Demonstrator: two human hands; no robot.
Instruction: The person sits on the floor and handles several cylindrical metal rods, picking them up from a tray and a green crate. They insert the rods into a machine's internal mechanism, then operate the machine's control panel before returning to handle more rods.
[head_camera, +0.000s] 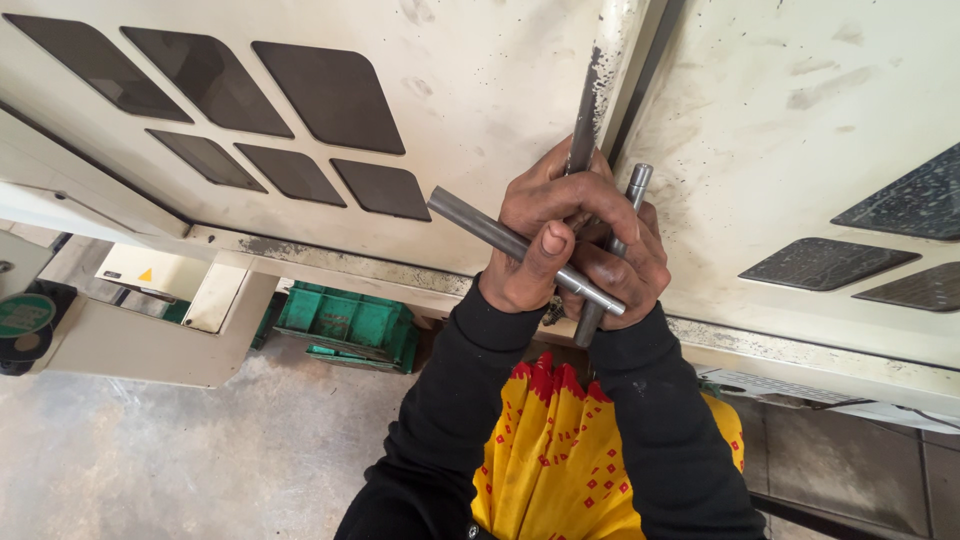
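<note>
Both my hands are clasped together in front of a cream machine door (480, 90), just below its vertical seam. My left hand (535, 235) grips a grey steel rod (475, 220) that lies slanted from upper left to lower right, its thumb pressed on top. My right hand (630, 270) wraps around a second steel rod (634, 185) that stands nearly upright and crosses under the first. The two rods form a cross between my palms. Black sleeves and a yellow-and-red cloth (560, 450) show below.
A second cream door panel (800, 120) with dark windows is on the right. A green plastic crate (350, 320) sits under the machine on the concrete floor (180, 460). A beige box (150, 340) and a green round label (25, 315) are at left.
</note>
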